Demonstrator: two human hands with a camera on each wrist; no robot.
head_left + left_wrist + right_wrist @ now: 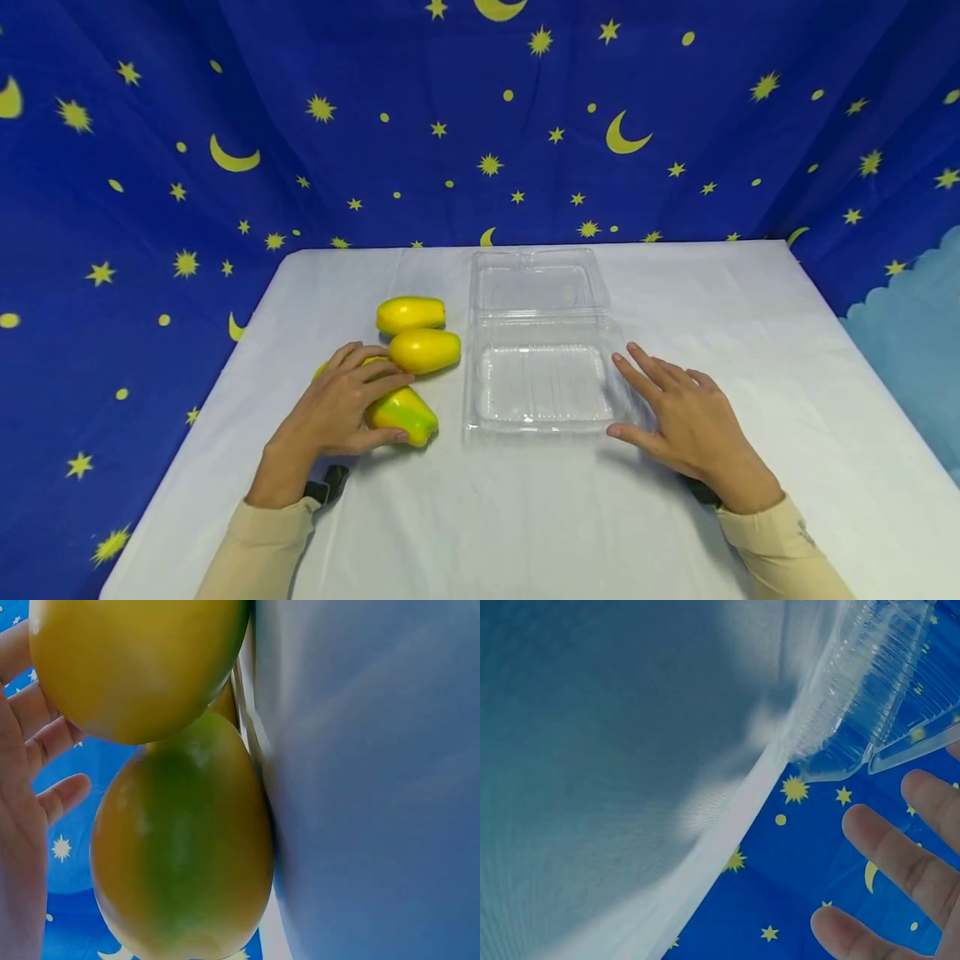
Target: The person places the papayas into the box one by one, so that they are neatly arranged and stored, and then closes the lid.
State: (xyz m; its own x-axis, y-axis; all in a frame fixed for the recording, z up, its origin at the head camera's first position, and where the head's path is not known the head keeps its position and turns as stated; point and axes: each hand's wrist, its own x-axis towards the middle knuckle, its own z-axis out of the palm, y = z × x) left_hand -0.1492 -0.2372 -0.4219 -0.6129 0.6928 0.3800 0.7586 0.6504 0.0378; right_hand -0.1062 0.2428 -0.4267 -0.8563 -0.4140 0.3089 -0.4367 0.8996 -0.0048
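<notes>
Several yellow papayas with green patches lie left of centre on the table. My left hand [341,408] reaches over the front papaya [405,417], fingers spread and loosely bent; contact is unclear. Its palm and fingers hide most of another papaya [318,371]. Behind them lie two more, a middle papaya [425,351] and a back papaya [410,315]. Two papayas fill the left wrist view, the lower papaya [180,847] broadly green. A clear plastic clamshell box [547,383] lies unfolded in the centre. My right hand [686,421] hovers by its right edge, fingers spread, holding nothing.
The box's lid [536,287] lies flat toward the back, hinged to the tray part. A white cloth covers the table [525,517]. Behind and beside it hangs a blue curtain [420,67] with yellow stars and moons.
</notes>
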